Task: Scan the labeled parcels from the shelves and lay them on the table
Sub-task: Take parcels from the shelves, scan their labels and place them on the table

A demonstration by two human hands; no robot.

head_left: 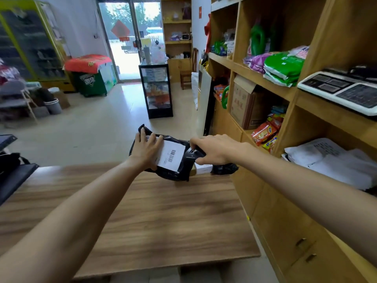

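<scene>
A black plastic parcel (179,172) with a white barcode label (171,156) is held above the far edge of the wooden table (155,217). My left hand (145,149) grips the parcel's left end, fingers over the label's edge. My right hand (214,149) holds a black handheld scanner (194,153) just right of the label, its head pointing at the barcode. A small white box (204,168) lies under the scanner at the table's far right corner, beside another black bag (224,169). White parcels (330,160) lie on a lower shelf at right.
Wooden shelving (293,94) runs along the right with detergent bags, snacks, a carton and a white scale (342,88). A dark folder or case (12,178) sits at the table's left edge. A glass display case (157,90) stands on the open floor beyond the table.
</scene>
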